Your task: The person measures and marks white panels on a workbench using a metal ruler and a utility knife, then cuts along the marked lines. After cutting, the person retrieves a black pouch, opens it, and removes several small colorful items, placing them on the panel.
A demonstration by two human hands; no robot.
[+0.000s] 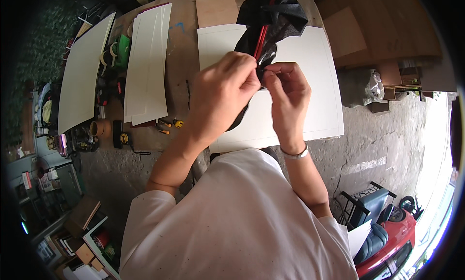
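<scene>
A crumpled black sheet of thin material (286,16) with red rods or strips (263,35) along it lies over a large white board (310,105) at top centre. My left hand (225,91) is closed in a pinch at the lower part of the rods and black material. Just right of it my right hand (288,93), with a silver band on the wrist, has thumb and fingertips pinched on the black material, its other fingers curled. What exactly lies between the fingertips is partly hidden.
Long white sheets (145,62) (82,76) lie on the worn workbench (181,37) at left, with tape rolls (115,52), small yellow-handled tools (163,129) and a tape measure (125,138). Brown boards (368,28) stand at right; a chair (368,207) and red car (387,256) are lower right.
</scene>
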